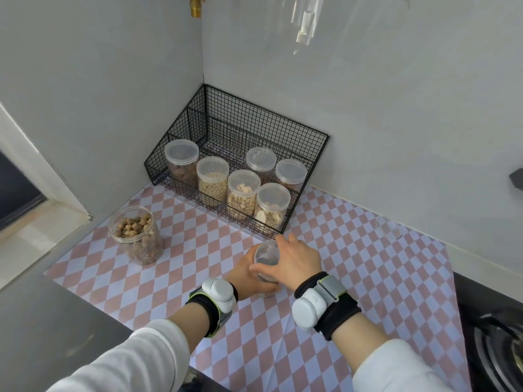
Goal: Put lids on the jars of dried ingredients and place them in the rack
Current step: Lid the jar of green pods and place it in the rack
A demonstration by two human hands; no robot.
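On the counter (pixel 198 250), just before the rack (pixel 254 120): we are holding the jar (pixel 266 254) upright.
Left grip (pixel 246 274): we are curling it round the jar's side.
Right grip (pixel 294 257): we are cupping it over the jar's top, fingers curled round the rim.
Rack: six lidded jars (pixel 243 190) are standing inside.
Nut jar (pixel 135 236): it is sitting lidless, well to the left.

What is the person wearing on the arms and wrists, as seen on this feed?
Long white sleeves cover both arms: left sleeve, right sleeve. The left wristband and right wristband are black with a grey strap edged in yellow-green. Each carries a rounded white unit: left pod, right pod. No gloves on the left hand or right hand.
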